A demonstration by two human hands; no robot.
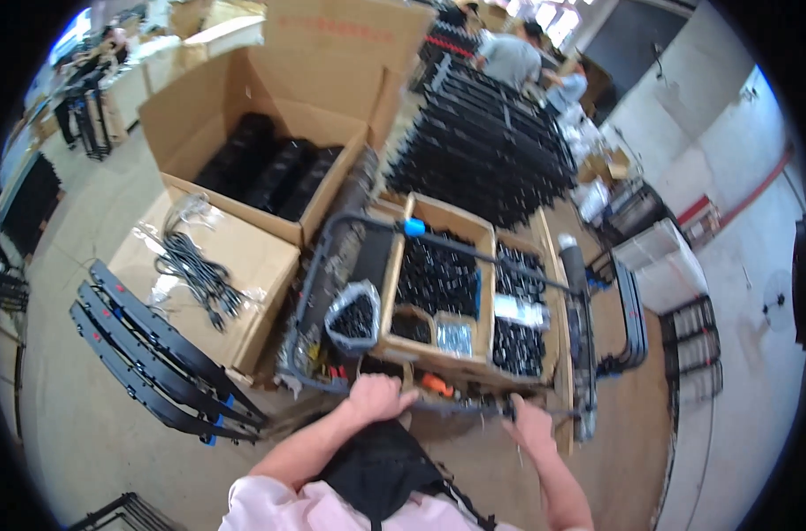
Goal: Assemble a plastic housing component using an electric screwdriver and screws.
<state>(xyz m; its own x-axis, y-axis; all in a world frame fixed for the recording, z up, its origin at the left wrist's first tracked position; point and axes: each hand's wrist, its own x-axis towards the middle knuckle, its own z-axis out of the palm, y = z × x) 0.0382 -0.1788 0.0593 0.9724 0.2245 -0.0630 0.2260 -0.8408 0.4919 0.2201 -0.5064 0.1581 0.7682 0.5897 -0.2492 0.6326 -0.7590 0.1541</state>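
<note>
Frame (456,408) of dark tubing, round-cornered, with a blue piece (414,227) on its far bar, spans above a divided box (486,265) of small black parts (437,279); left hand (378,398) and right hand (532,425) grip its near bar. Large carton (235,208) holds black bundles (282,173), clear bag (361,288) tiny black pieces (353,320)

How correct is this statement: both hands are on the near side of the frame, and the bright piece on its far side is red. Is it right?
Not fully: the bright piece on the far side of the frame is blue, not red, as the head view shows. The left hand and right hand are indeed on its near side.
</note>
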